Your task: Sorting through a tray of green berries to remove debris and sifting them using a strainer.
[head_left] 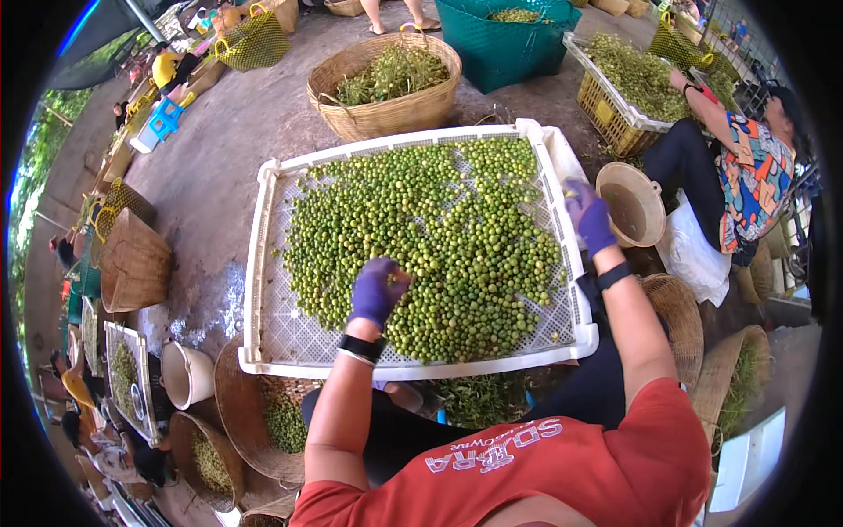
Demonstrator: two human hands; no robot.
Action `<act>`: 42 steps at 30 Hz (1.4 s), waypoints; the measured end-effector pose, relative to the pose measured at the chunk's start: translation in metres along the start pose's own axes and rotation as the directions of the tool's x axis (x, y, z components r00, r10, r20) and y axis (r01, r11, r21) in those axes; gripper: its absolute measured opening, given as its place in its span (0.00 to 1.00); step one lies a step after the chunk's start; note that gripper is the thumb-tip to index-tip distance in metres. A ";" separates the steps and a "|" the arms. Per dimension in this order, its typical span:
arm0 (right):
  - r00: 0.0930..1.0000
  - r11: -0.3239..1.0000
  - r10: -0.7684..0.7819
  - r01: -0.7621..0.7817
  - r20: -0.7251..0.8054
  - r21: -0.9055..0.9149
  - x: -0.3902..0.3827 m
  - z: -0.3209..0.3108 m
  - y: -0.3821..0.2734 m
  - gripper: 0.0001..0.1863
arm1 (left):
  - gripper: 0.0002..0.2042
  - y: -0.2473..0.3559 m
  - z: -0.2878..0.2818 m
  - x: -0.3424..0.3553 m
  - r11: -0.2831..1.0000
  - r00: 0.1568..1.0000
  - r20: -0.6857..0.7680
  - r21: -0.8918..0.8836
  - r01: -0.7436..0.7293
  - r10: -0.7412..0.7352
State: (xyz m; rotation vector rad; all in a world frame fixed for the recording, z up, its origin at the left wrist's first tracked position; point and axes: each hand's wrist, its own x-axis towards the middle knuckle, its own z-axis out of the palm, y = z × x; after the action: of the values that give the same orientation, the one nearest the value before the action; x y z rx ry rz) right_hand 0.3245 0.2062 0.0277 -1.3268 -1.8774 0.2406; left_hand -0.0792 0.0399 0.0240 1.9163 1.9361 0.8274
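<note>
2 curled hands — left hand (376, 292) over green fruits (474, 268), right hand (591, 215) beside white tray (257, 263) — grip unclear.

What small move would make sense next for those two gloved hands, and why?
Probably bring the right hand inward over the white tray: it is out by the tray's right edge, near the beige bucket, while the left hand is among the green fruits spread across most of the tray.
</note>
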 end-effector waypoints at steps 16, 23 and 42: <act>0.781 0.821 0.557 -0.570 0.281 -0.043 -0.081 0.035 0.089 0.29 | 0.30 -0.300 -0.145 -0.031 0.403 0.481 -0.159 0.359 0.842 -0.862; 0.752 0.781 0.547 -0.616 0.367 0.099 -0.031 0.040 0.058 0.28 | 0.15 -0.341 -0.166 -0.100 0.558 0.560 -0.015 -0.106 0.823 -0.828; 0.889 0.906 0.417 -0.423 0.192 -0.010 -0.039 -0.030 0.129 0.27 | 0.14 -0.310 -0.163 -0.082 0.683 0.754 0.208 -0.326 0.653 -0.623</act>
State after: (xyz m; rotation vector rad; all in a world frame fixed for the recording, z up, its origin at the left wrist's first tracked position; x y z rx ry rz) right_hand 0.4409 0.2199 -0.0447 -1.7321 -1.7060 0.6378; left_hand -0.4195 -0.0554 -0.0420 0.9128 2.0000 0.8024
